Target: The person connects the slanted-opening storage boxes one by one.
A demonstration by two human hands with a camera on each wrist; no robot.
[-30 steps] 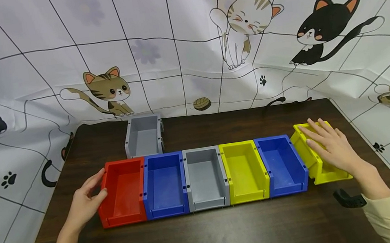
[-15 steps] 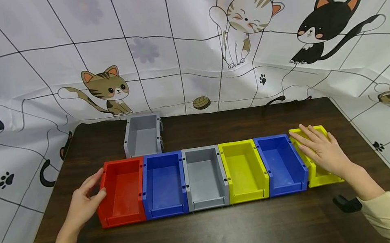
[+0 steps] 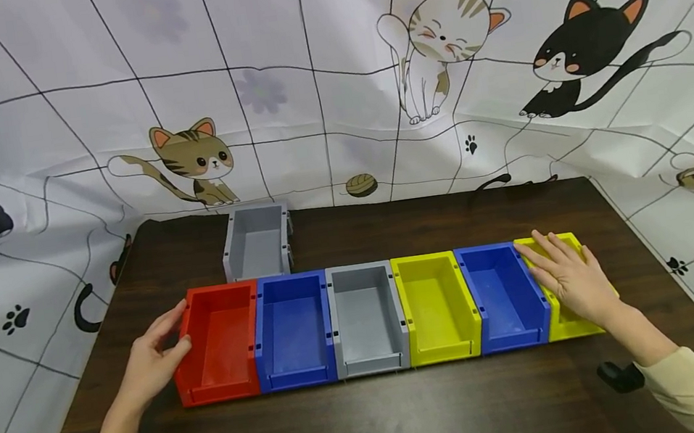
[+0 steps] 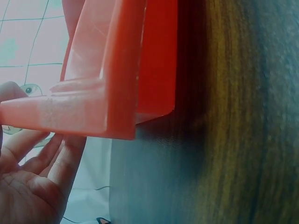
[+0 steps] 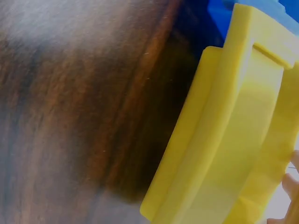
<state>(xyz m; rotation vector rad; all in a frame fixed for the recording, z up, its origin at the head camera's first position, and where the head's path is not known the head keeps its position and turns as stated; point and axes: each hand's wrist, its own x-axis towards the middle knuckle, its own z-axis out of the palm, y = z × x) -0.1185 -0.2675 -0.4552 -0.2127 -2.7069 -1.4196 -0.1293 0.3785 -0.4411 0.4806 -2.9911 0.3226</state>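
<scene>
In the head view, my left hand (image 3: 151, 359) is at the left wall of a red bin (image 3: 222, 346). The left wrist view shows fingers (image 4: 65, 163) along that wall's outer face and the thumb over its rim. Spread over a yellow bin (image 3: 568, 323) at the row's right end, my right hand (image 3: 573, 282) has straight fingers, their tips close to the back and left rim. A blue bin (image 3: 505, 298) stands directly left of that yellow bin. In the right wrist view, the yellow bin's front fills the right side, with fingertips (image 5: 289, 184) at the edge.
Between the ends stand another blue bin (image 3: 293, 333), a grey bin (image 3: 368, 323) and a second yellow bin (image 3: 438, 307), side by side. Behind them, another grey bin (image 3: 256, 243) sits near the far edge of the dark wooden table (image 3: 387, 423). A cat-print curtain (image 3: 317, 89) hangs behind.
My right hand has moved the end yellow bin left, from slanted and apart to lined up against the blue bin. My left hand has stayed at the red bin.
</scene>
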